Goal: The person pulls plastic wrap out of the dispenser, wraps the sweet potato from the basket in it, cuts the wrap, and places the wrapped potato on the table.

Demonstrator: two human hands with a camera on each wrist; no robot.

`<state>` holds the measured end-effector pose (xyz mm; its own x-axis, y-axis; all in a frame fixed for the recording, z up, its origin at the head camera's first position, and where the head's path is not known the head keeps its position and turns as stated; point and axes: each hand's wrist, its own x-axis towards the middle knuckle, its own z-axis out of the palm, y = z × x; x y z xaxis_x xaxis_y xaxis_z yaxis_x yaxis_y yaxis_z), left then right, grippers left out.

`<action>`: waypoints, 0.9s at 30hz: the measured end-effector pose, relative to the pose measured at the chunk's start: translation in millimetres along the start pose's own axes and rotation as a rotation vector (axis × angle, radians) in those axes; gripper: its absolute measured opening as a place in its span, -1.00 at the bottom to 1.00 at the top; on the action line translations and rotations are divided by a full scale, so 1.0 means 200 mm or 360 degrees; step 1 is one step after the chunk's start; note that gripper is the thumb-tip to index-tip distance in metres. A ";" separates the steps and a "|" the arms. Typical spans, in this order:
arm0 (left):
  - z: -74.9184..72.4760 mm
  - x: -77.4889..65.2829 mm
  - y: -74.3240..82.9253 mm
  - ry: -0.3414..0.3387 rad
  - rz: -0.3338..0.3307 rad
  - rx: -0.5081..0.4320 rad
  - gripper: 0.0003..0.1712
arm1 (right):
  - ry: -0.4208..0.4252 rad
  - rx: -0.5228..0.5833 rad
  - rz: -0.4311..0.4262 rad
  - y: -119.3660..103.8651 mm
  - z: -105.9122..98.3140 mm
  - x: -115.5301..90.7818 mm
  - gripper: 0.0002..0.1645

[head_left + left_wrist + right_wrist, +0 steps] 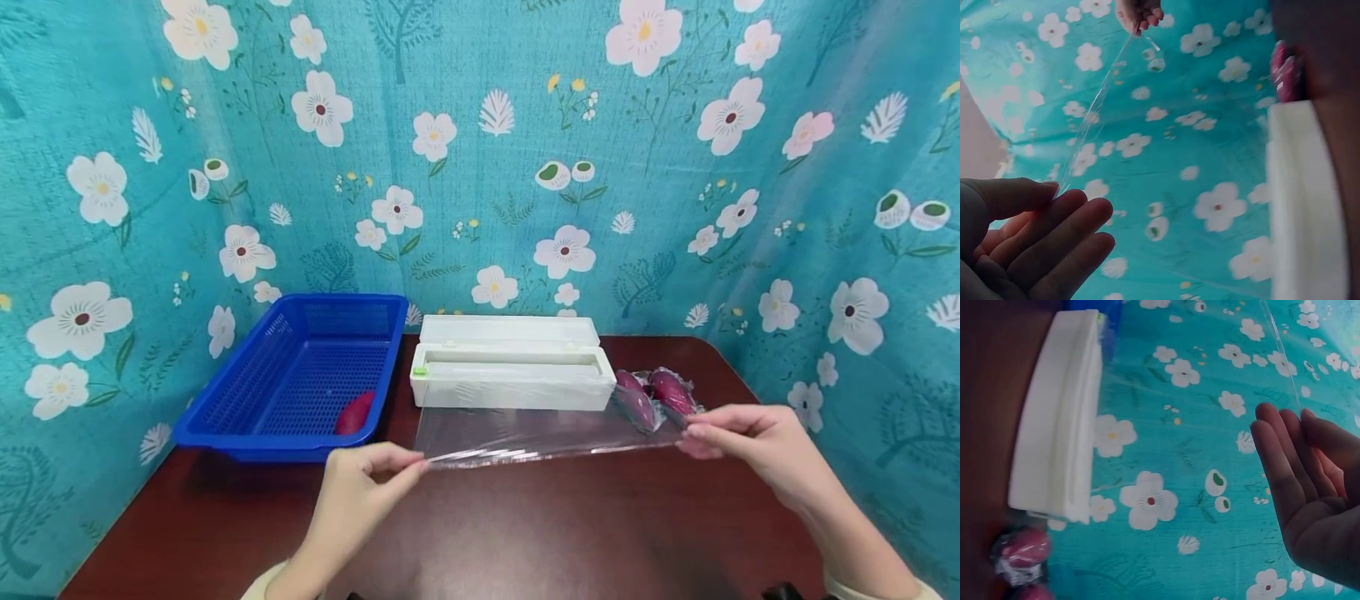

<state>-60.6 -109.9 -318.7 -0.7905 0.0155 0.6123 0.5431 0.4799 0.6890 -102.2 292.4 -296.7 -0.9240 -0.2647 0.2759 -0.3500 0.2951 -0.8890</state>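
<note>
A sheet of clear plastic wrap (517, 433) stretches from the white wrap dispenser box (510, 392) toward the person, its front edge pulled taut. My left hand (363, 487) pinches the left corner of that edge between thumb and index finger. At the other corner my right hand (757, 446) pinches the film the same way. In the left wrist view the film edge (1094, 112) runs up from the left fingertips to the right hand. The dispenser's lid (510, 330) is raised, and a roll (510, 371) lies inside.
To the right of the box lie two purple-red, sweet-potato-like roots (637, 404) in clear wrap. A blue plastic basket (300, 437) stands on the left with one unwrapped red root (356, 413) inside. A flowered teal curtain (465, 167) hangs behind the dark brown table (570, 525).
</note>
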 end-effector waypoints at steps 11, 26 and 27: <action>0.06 -0.28 -0.18 -0.0465 -0.0240 -0.0239 -0.84 | -0.0655 0.0338 -0.0035 0.25 0.07 -0.15 -0.43; 0.10 -0.33 -0.36 -0.1021 -0.0591 -0.0263 -0.15 | -0.1006 0.0326 0.0516 0.48 0.20 -0.17 -0.12; 0.10 -0.33 -0.37 -0.1037 -0.0591 -0.0226 -0.14 | -0.1011 0.0324 0.0515 0.50 0.21 -0.17 -0.11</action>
<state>-54.5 -128.0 -418.3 -0.9116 0.4110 0.0085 0.2056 0.4379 0.8752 -99.6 292.2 -409.4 -0.6876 -0.6916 -0.2210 0.0172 0.2888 -0.9572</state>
